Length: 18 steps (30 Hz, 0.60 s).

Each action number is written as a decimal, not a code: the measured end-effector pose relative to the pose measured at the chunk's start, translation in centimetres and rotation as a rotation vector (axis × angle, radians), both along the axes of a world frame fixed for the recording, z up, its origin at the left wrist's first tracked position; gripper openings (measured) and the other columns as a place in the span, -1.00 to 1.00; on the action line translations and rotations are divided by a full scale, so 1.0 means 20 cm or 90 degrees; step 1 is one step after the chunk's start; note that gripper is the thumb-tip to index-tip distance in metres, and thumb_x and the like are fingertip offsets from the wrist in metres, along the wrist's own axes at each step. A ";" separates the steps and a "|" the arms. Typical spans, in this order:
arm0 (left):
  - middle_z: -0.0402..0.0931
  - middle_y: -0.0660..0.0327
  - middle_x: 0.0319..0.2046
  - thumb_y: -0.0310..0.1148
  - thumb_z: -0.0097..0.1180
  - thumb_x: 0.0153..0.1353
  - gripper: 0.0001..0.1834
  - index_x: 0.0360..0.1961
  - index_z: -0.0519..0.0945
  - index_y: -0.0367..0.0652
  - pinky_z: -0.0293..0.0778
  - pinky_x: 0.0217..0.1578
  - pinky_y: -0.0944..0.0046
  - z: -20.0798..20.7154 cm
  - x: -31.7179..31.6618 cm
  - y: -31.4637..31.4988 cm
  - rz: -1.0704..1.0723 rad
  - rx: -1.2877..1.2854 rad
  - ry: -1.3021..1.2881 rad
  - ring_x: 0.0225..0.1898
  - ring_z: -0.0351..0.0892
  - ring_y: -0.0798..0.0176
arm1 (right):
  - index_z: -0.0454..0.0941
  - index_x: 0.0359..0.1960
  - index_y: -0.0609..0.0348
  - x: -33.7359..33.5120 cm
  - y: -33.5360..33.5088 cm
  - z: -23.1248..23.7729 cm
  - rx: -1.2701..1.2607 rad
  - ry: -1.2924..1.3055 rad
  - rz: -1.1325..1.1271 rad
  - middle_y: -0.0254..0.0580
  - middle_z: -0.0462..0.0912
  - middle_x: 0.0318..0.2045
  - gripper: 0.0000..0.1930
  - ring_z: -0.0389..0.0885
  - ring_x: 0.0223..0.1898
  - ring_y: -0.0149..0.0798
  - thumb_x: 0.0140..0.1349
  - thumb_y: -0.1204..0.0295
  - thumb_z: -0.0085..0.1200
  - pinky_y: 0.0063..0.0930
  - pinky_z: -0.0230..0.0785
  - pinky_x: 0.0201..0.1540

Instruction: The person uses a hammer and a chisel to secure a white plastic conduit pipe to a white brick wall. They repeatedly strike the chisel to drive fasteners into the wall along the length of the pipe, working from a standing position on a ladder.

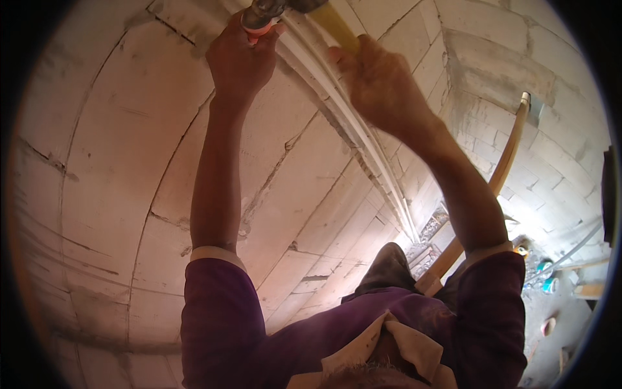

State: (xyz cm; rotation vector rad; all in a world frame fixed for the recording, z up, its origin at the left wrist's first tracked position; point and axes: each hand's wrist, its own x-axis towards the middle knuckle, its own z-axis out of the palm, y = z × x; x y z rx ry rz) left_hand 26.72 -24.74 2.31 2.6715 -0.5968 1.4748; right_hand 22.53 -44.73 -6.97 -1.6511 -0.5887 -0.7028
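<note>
My left hand [243, 61] is raised at the top of the view, its fingers closed round a tool with an orange collar [259, 29]. The rest of that tool is hidden by the hand, so I cannot tell its kind. In my right hand [385, 81] I grip a hammer by its yellow handle [335, 27]. The dark metal hammer head [269, 8] lies right over the orange collar, partly cut off by the upper edge. White pipes [346, 113] run along a groove in the block wall [162, 129], behind and between my hands.
A long wooden pole [510, 146] slants up on the right, behind my right forearm. Rubble [424, 256] lies at the foot of the wall. On the floor at the lower right are blue-green round items [549, 285], a roll [548, 326] and a grey hose [573, 249].
</note>
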 end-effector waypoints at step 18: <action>0.59 0.05 0.04 -0.46 0.23 0.26 -0.65 0.04 0.52 -0.34 0.54 0.01 0.19 0.79 -0.11 0.30 -0.299 -0.156 0.230 0.00 0.60 0.19 | 0.54 -0.22 0.08 -0.29 -0.60 -0.31 0.338 0.371 0.019 -0.66 0.22 -0.72 -0.65 0.12 -0.73 -0.71 0.42 0.03 0.07 -0.72 -0.06 -0.69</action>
